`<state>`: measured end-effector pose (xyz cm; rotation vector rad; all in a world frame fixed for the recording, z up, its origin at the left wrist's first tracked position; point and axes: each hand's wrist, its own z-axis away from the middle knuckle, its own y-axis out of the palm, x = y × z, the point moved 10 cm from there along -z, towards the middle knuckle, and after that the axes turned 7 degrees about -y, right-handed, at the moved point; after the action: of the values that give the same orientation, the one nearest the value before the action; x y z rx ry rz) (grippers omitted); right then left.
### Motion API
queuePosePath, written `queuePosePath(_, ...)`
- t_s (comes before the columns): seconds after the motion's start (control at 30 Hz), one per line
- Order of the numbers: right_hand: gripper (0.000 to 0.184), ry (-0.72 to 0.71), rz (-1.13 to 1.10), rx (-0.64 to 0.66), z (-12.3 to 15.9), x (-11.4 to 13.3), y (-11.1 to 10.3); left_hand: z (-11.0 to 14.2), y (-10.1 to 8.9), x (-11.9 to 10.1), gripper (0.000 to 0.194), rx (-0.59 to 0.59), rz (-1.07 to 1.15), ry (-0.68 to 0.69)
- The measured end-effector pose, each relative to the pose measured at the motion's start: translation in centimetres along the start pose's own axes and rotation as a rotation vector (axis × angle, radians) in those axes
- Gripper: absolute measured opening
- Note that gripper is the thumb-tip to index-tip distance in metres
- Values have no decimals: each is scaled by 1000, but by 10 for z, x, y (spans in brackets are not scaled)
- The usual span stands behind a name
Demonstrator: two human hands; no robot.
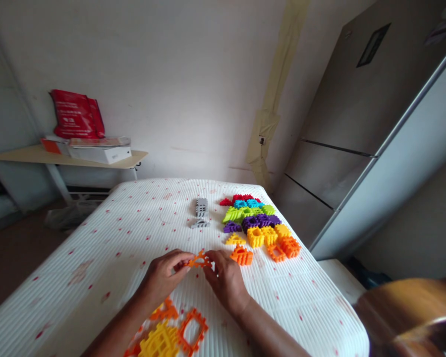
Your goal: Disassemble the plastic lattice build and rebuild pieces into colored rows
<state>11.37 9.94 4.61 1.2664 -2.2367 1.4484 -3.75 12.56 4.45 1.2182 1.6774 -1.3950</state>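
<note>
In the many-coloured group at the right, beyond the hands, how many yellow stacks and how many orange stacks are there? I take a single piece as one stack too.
Yellow stacks: 4
Orange stacks: 3
Total: 7

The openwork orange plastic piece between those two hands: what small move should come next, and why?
Probably set the openwork orange plastic piece onto the toothed orange plastic stack beside the right hand. The stack matches it in colour and lies close by, and the chunky yellow plastic blocks and dark purple plastic blocks beyond are grouped by colour too.
</note>
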Motion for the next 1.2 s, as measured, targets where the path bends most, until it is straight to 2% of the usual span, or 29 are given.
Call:
queuePosePath(0.17,41,-150,254,-1,2,18,-2,2,5,12,19,18,64,-98)
queuePosePath(0.3,38,-217,388,-15,3,30,-2,5,15,24,23,107,226,-254)
queuePosePath(0.37,34,-203,419,-9,4,33,-2,7,21,27,24,157,305,-326)
queuePosePath(0.47,27,-123,385,15,3,29,-6,9,28,25,23,219,343,-352)
queuePosePath(0.6,24,-46,263,76,0,13,-27,12,33,26,27,243,350,-356)
queuePosePath(0.77,25,13,195,124,-11,-25,-82,13,27,31,30,203,313,-375)
queuePosePath(0.83,25,55,207,158,-15,-43,-96,12,24,29,29,196,275,-363)
queuePosePath(0.9,25,98,209,217,-17,-58,-99,12,22,26,28,192,248,-348)
queuePosePath(1.03,24,163,227,333,-14,-75,-87,12,21,24,25,185,232,-334)
queuePosePath(1.2,23,210,257,359,-13,-83,-80,12,19,25,25,175,216,-330)
